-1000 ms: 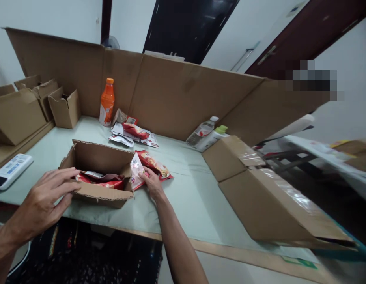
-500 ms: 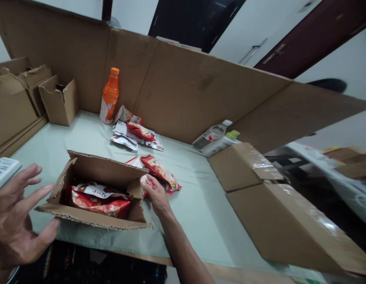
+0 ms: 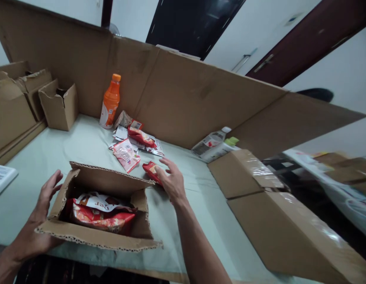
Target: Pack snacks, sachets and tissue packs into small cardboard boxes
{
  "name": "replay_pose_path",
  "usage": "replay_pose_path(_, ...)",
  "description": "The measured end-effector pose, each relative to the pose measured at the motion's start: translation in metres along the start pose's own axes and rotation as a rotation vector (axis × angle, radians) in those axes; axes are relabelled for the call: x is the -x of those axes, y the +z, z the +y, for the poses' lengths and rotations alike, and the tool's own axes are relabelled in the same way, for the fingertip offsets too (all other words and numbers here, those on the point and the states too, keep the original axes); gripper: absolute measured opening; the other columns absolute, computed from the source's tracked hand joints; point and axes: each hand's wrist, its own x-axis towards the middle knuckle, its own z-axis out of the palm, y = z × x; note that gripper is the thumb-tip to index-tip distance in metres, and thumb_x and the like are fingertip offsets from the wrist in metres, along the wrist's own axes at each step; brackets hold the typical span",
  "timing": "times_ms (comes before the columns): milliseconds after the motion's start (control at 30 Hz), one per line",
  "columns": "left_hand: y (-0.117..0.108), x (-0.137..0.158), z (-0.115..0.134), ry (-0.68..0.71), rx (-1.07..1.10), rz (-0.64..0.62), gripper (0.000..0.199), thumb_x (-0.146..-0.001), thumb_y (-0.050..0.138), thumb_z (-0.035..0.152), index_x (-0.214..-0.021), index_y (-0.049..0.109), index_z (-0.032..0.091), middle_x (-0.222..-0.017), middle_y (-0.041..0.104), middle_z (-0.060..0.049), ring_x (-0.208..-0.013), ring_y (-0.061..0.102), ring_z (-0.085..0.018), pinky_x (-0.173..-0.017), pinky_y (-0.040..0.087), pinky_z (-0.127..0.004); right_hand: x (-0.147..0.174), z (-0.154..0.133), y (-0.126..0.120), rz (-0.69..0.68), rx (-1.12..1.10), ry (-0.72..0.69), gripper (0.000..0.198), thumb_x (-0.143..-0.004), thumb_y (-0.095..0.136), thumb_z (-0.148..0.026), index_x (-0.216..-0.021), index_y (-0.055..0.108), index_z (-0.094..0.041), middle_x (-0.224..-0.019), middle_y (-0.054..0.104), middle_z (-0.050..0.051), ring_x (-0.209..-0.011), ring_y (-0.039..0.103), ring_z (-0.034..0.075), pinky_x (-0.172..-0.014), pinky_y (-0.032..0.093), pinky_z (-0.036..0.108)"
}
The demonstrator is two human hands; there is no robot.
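Note:
An open cardboard box (image 3: pixel 103 238) sits before me with red and white snack packets (image 3: pixel 103 215) inside. Along its left side is my left hand (image 3: pixel 38 223), fingers stretched out; its thumb is partly hidden by the box's front flap. My right hand (image 3: pixel 172 183) is over a red snack packet (image 3: pixel 150 170) just beyond the box's right corner. Its fingers are apart and the thumb side touches or nearly touches the packet, which the hand partly covers. A pink packet (image 3: pixel 126 156) lies flat behind the box, against a pile of red and white packets (image 3: pixel 141 137).
An orange bottle (image 3: pixel 110 102) stands at the back. Small cardboard boxes (image 3: pixel 58 104) are at left, near a white object (image 3: pixel 2 179) with blue print. Two bottles (image 3: pixel 214 144) lie by large cartons (image 3: pixel 260 221) at right. A cardboard wall (image 3: pixel 183 94) closes the back.
My right hand has moved from the box's right edge onto the red packet. The pink packet now lies fully in view by the pile. My left hand has come in against the box's side.

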Motion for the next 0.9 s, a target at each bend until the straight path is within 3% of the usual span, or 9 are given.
replay_pose_path(133, 0.006, -0.005, -0.009, 0.003, 0.098, -0.077, 0.119, -0.081, 0.078, 0.065, -0.168, 0.002, 0.036, -0.175, 0.018, -0.012, -0.153, 0.032, -0.05, -0.118, 0.039, -0.07, 0.031, 0.039, -0.027, -0.092, 0.509, -0.008, 0.058, -0.074, 0.075, -0.043, -0.126, 0.07, -0.017, -0.141, 0.065, 0.02, -0.132, 0.055, 0.041, -0.106, 0.044, 0.059)
replay_pose_path(233, 0.009, -0.012, -0.008, 0.029, 0.134, -0.053, 0.128, -0.073, 0.083, 0.067, -0.167, 0.002, 0.038, -0.172, 0.028, -0.012, -0.147, 0.043, -0.048, -0.113, 0.048, -0.066, 0.043, 0.056, -0.035, -0.147, 0.671, -0.021, 0.053, -0.081, 0.062, -0.024, -0.134, 0.066, -0.018, -0.137, 0.069, 0.016, -0.125, 0.062, 0.037, -0.102, 0.048, 0.053)
replay_pose_path(333, 0.009, -0.012, -0.007, 0.019, 0.103, -0.076, 0.13, -0.07, 0.084, 0.07, -0.167, 0.004, 0.039, -0.171, 0.031, -0.01, -0.144, 0.048, -0.046, -0.108, 0.056, -0.06, 0.046, 0.057, -0.037, -0.13, 0.649, -0.045, 0.062, -0.075, 0.051, -0.01, -0.134, 0.067, -0.019, -0.132, 0.072, 0.013, -0.122, 0.065, 0.033, -0.101, 0.05, 0.049)
replay_pose_path(500, 0.008, -0.004, -0.018, 0.022, -0.001, -0.092, 0.129, -0.07, 0.084, 0.067, -0.167, 0.004, 0.038, -0.173, 0.026, -0.009, -0.146, 0.045, -0.048, -0.107, 0.056, -0.063, 0.044, 0.045, -0.027, -0.086, 0.601, -0.119, 0.067, -0.073, 0.048, -0.012, -0.137, 0.064, -0.021, -0.134, 0.071, 0.01, -0.123, 0.065, 0.03, -0.1, 0.052, 0.046)
replay_pose_path(600, 0.009, -0.004, -0.026, 0.001, 0.02, -0.11, 0.126, -0.072, 0.083, 0.064, -0.168, 0.006, 0.035, -0.172, 0.028, -0.011, -0.148, 0.043, -0.047, -0.112, 0.052, -0.062, 0.044, 0.036, -0.012, -0.046, 0.561, -0.16, 0.061, -0.08, 0.051, -0.02, -0.141, 0.06, -0.018, -0.139, 0.068, 0.016, -0.125, 0.062, 0.034, -0.101, 0.05, 0.051)
replay_pose_path(733, 0.006, -0.01, -0.026, -0.08, 0.084, -0.134, 0.12, -0.07, 0.081, 0.068, -0.167, 0.019, 0.033, -0.165, 0.041, -0.011, -0.144, 0.049, -0.046, -0.106, 0.058, -0.06, 0.052, 0.02, -0.003, -0.062, 0.458, -0.232, 0.053, -0.084, 0.064, -0.041, -0.131, 0.067, -0.018, -0.142, 0.065, 0.02, -0.129, 0.06, 0.038, -0.104, 0.047, 0.059)
replay_pose_path(833, 0.004, -0.019, -0.018, -0.089, 0.126, -0.171, 0.111, -0.068, 0.08, 0.069, -0.162, 0.033, 0.034, -0.157, 0.053, -0.008, -0.142, 0.051, -0.045, -0.107, 0.058, -0.06, 0.068, 0.002, -0.007, -0.028, 0.229, -0.248, 0.043, -0.088, 0.064, -0.047, -0.121, 0.071, -0.02, -0.133, 0.071, 0.017, -0.122, 0.065, 0.033, -0.104, 0.05, 0.054)
replay_pose_path(900, 0.006, -0.027, -0.011, -0.085, 0.148, -0.19, 0.106, -0.068, 0.079, 0.069, -0.159, 0.038, 0.034, -0.151, 0.059, -0.005, -0.144, 0.05, -0.045, -0.109, 0.057, -0.059, 0.081, -0.013, -0.009, -0.082, 0.048, -0.17, 0.04, -0.091, 0.064, -0.051, -0.118, 0.072, -0.022, -0.124, 0.075, 0.013, -0.109, 0.069, 0.029, -0.097, 0.054, 0.047)
